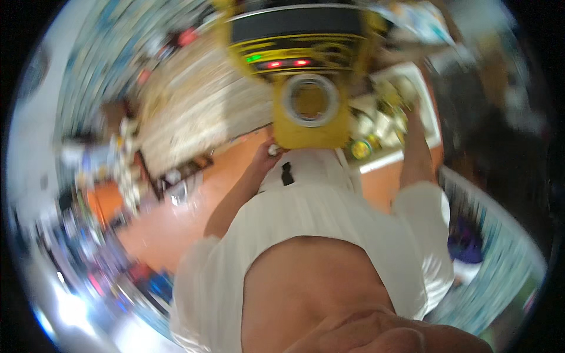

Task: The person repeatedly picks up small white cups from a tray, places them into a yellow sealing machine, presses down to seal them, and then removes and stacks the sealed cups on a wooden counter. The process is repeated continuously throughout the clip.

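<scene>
My left hand [265, 155] is low in front of my waist, its fingers closed around a small white object [273, 150] that is too blurred to name. My right arm reaches forward over a white-rimmed open container [430, 110]. At its end my right hand [408, 95] is among pale and yellowish items, and blur hides whether it grips any of them. A round yellow-and-green lid or tin [362, 149] lies near the container's front corner. Several whitish pieces [384, 128] are beside it.
A yellow device [311, 137] with a ring and small lights blocks the upper middle. Beyond it lies a beige streaked surface [190, 114]. The floor [167, 234] is orange and glossy. Blurred household items [132, 172] stand at left, and a purple item [465, 242] is at right.
</scene>
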Demonstrator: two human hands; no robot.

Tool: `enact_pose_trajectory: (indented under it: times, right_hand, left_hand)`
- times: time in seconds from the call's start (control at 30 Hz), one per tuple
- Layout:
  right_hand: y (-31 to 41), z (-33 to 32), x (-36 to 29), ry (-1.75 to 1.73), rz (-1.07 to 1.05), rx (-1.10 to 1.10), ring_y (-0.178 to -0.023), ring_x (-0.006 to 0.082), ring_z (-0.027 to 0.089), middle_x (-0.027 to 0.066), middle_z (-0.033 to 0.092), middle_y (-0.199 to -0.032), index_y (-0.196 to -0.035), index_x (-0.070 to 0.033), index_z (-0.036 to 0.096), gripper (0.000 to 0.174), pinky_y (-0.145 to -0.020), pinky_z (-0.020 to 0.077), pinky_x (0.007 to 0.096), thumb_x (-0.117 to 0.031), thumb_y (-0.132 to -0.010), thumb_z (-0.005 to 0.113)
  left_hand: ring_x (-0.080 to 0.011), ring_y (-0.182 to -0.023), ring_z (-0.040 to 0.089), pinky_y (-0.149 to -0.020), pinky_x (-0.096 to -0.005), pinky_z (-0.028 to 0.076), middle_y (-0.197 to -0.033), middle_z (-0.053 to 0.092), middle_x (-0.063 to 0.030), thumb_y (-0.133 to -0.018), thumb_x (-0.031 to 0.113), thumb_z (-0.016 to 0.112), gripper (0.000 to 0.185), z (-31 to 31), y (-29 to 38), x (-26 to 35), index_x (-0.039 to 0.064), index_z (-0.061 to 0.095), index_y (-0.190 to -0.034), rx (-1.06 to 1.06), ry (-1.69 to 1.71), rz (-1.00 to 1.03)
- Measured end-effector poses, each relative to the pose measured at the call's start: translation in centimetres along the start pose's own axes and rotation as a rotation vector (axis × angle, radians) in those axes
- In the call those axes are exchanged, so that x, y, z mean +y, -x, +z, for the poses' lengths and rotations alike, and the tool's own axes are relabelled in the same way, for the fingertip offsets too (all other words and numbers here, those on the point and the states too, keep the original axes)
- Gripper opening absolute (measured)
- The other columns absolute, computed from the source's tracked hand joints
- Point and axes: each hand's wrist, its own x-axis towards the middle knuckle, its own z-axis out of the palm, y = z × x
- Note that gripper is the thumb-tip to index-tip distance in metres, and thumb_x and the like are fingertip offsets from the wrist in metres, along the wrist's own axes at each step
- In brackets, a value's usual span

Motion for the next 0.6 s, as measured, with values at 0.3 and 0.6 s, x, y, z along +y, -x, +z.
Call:
enact_pose_trajectory:
  times: [0.3,0.6]
  right_hand:
    - [4.6,0.5,1.3,1.492,-0.607,0.286,-0.067,0.0227,0.061,0.0071,0.062,-0.076,-0.082,-0.003,0.058,0.019,-0.058,0.0498,0.0356,-0.019,-0.089,0.050]
    - [35.5,21.4,24.1,0.902,-0.346,-0.811,-0.077,0.0166,0.059,0.0070,0.064,-0.084,-0.099,-0.002,0.061,0.016,-0.069,0.0483,0.0284,-0.014,-0.088,0.059]
  left_hand:
    - [-0.0122,-0.083,0.060,-0.063,-0.0233,0.051,-0.111,0.060,-0.0074,-0.084,0.001,0.051,0.031,-7.5,7.7,0.5,0.007,0.053,-0.114,0.284,0.110,0.340]
    - [-0.0107,-0.068,0.058,-0.055,-0.0256,0.046,-0.086,0.065,-0.0050,-0.081,0.000,0.056,0.019,-19.8,23.9,13.5,0.003,0.063,-0.098,0.950,-0.090,0.873]
